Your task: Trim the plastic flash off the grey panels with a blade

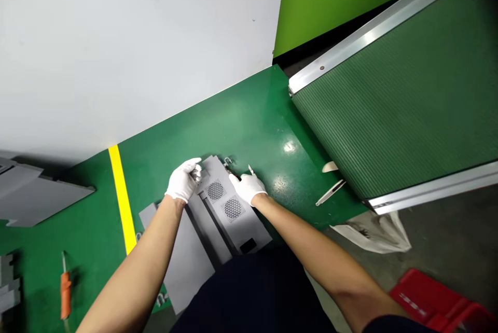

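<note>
Your left grip point(183, 180), in a white glove, is bunched at the top end of the gray vented panel point(241, 232), and the fingers hide whether it is clenched on anything. Your right grip point(247, 189), also gloved, curls in from the other side with its fingertips at the panel's upper edge, just beside a small metal hook point(227, 162). A thin pale tip point(251, 169) pokes out past those fingers, but you can't tell if that hand is grasping it.

The panel lies flat on the green floor point(252, 136), partly beside a wider gray sheet point(187, 260). As it lies, its two round grilles point(223, 200) are in place and a dark rectangular patch point(248, 245) shows at its near end. Nothing here shows whether the panel is finished.

To your left, an orange-handled screwdriver point(65, 294) lies on the floor, with a yellow line point(121, 198) running nearby and gray pieces point(31, 193) farther along. To your right are a pale strip point(330, 193), a crumpled bag point(373, 232) and a red crate point(431, 296). Beyond them sit a ribbed green mat point(392, 99) in an aluminum frame and a large white board point(136, 47).
</note>
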`<state>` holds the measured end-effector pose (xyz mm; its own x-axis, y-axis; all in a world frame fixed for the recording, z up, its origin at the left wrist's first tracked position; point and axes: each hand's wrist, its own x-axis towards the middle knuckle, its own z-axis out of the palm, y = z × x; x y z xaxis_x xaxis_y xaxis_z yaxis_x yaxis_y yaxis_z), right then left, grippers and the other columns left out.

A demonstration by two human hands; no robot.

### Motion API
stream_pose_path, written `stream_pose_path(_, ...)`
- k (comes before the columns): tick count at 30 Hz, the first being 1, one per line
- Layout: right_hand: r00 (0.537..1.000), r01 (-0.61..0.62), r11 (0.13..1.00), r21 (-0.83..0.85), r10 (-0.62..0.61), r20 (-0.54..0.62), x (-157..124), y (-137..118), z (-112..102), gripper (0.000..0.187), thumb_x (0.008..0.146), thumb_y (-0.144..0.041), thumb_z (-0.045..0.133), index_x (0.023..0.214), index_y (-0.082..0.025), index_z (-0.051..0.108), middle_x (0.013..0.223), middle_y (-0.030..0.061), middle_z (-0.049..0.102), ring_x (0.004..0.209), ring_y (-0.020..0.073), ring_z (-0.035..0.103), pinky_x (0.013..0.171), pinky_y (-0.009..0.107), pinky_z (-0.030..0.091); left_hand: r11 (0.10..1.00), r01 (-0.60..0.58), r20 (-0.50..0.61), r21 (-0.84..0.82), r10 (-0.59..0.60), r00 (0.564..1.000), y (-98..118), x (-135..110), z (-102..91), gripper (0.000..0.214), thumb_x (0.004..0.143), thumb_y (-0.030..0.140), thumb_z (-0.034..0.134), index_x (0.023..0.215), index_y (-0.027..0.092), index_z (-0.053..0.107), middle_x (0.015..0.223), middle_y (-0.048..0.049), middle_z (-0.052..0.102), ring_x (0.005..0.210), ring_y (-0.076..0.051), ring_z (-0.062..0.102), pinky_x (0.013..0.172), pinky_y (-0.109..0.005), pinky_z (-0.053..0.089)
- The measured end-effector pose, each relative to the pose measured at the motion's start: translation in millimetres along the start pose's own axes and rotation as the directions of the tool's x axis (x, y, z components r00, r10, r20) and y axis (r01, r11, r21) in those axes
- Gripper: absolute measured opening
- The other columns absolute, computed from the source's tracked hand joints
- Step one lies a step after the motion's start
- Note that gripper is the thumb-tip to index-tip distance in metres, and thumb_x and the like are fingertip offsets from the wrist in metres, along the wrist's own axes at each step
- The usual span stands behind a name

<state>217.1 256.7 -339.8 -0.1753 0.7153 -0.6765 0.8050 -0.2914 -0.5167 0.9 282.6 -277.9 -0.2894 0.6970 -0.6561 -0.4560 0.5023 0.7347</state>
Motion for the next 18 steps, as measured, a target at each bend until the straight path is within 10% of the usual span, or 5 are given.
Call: stream_pose_path(18,1.000,0.000,1.000,-0.012,0.001,0.019,13,-9,1,0.087,0.096,-0.079,0.021,0.111,-0.013,0.075,0.114,0.0238,0.075,0.114,0.0354,0.070,0.097,0.043,0.051,0.988,-0.037,0.095,0.149,0.023,0.995,-12,22,-16.3,0.021,0.072,0.018,0.072,0.090,0.010,0.073,0.057,-0.0016,0.058,0.045,-0.012,0.047,0.040,-0.023,0.037)
